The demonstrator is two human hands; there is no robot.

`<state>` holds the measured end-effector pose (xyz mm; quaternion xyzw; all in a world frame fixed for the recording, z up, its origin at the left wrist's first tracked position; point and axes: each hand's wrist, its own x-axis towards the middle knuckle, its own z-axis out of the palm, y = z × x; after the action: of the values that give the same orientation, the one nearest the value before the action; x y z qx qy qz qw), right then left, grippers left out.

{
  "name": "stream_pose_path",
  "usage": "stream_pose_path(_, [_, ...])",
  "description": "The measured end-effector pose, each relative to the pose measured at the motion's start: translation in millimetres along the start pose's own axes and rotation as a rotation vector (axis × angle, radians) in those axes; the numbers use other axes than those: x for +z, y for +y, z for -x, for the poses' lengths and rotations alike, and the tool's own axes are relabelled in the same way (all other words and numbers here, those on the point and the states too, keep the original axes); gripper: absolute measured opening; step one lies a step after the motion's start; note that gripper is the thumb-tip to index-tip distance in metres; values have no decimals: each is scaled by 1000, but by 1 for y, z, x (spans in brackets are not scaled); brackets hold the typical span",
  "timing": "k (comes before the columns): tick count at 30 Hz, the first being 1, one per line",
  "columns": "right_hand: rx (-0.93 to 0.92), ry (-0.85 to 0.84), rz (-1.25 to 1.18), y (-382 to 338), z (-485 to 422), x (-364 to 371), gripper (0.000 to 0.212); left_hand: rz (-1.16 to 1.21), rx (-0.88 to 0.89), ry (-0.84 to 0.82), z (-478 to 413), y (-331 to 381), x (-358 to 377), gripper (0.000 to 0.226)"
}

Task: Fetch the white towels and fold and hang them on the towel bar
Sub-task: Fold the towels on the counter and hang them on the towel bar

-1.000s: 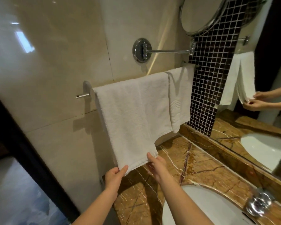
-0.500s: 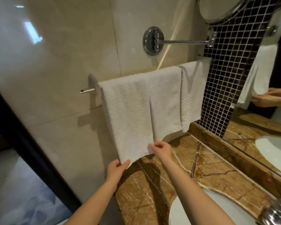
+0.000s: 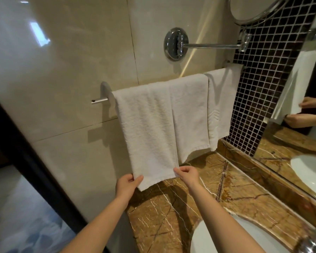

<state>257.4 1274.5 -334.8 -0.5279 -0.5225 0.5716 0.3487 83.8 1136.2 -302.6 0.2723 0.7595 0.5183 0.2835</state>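
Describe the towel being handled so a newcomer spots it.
Find the towel bar on the beige wall above the counter. Two white towels hang there; it is the left towel, wider than the right towel, its bottom corners pinched by the left hand and right hand.

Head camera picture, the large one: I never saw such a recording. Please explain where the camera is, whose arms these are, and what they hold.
There is no machine here. The camera sits on a person's head and looks forward and down, so both bare arms are that person's own. The left hand pinches the lower left corner of a white towel; the right hand pinches its front layer's lower right corner. This towel hangs over a towel bar on the tiled wall, and a second white towel hangs beside it, farther right. Below is a brown marble counter with a white sink. The wall mirror on the right reflects the same hands.
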Motion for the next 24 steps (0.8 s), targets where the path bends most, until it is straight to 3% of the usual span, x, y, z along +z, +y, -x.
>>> stream_pose_path(4, [-84,-58,-37,-11,2,1,31,10,19,-16,1,5,1,15])
stream_pose_path(7, [-144,-121,-4,-20,0,0,40,-57,81,55,-4,19,-5,60])
stream_pose_path(9, [-201,-136,26,-30,-2,-1,40,-89,143,92,-8,38,-13,70])
stream_pose_path(13, [-284,-149,26,-54,-9,2,43,-144,211,52,-30,72,-27,63])
stream_pose_path(19, [-358,-207,119,-78,-17,10,47,13,124,-85,-44,103,-29,60])
stream_pose_path(24, [-369,-236,150,-85,-17,16,44,80,174,-40,-26,102,-22,44])
